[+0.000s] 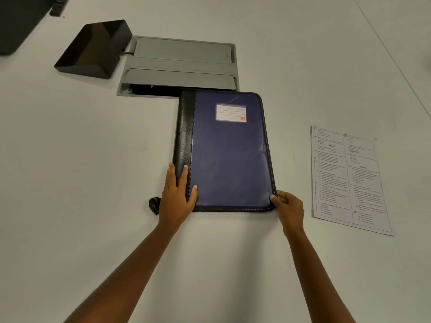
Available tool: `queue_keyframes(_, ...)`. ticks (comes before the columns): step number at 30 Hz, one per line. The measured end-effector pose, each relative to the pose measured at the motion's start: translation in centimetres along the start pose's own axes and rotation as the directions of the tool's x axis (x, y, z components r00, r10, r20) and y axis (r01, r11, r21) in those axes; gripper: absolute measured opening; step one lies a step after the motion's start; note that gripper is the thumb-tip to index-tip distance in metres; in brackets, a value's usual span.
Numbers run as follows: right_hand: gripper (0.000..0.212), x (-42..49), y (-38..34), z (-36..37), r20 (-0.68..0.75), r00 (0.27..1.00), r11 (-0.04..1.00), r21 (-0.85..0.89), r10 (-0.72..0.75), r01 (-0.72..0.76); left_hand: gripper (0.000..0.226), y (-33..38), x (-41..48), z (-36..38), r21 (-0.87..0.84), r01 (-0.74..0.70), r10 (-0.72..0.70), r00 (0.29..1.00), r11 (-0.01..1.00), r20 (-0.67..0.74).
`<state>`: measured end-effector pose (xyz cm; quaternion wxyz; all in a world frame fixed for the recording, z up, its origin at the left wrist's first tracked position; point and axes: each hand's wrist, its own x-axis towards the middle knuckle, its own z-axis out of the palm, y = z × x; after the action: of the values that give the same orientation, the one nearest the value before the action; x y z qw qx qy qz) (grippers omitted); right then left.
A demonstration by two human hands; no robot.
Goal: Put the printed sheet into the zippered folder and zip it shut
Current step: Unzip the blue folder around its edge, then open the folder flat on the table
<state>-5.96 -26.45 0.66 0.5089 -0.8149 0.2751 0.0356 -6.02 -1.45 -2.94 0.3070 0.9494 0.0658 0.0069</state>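
A dark blue zippered folder point(228, 155) with a black spine and a white label lies closed on the white table, in the middle of the head view. My left hand point(177, 197) rests flat on its near left corner, fingers straight across the black spine. My right hand point(288, 209) pinches the folder's near right corner at the zipper edge. The printed sheet point(347, 180) lies flat on the table to the right of the folder, apart from both hands.
A grey cable hatch point(179, 66) set in the table point(93, 159) lies just behind the folder, partly open. A black tray point(93, 50) sits at the back left. A small black loop point(154, 204) pokes out beside my left wrist.
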Motion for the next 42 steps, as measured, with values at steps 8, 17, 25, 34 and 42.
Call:
queue_keyframes(8,0.022,-2.2,-5.0,-2.2,-0.048,0.995,0.979,0.18,-0.092,0.099,0.062,3.5,0.9,-0.9,0.014,0.168,-0.168,0.984,0.986,0.062)
queue_keyframes(17,0.011,-9.9,-15.2,0.5,0.043,0.876,0.847,0.283,-0.48,0.451,0.063,13.8,4.8,-9.8,-0.498,0.127,-0.033,0.981,0.858,0.193)
queue_keyframes(25,0.023,-12.5,-17.9,5.0,0.229,0.643,0.682,0.206,-0.73,0.701,0.051,14.0,6.4,-19.5,-0.106,-0.109,0.114,0.992,0.988,0.052)
queue_keyframes(34,0.031,-5.5,-11.0,7.0,0.32,0.77,0.679,-0.364,-0.552,0.638,0.059,5.8,5.8,-22.9,0.476,0.192,-0.12,0.977,0.858,-0.178)
queue_keyframes(42,0.043,-2.1,-5.0,5.8,0.224,0.938,0.659,-0.667,-0.267,0.347,0.064,-1.5,4.6,-19.4,0.667,0.321,-0.158,0.942,0.672,-0.295)
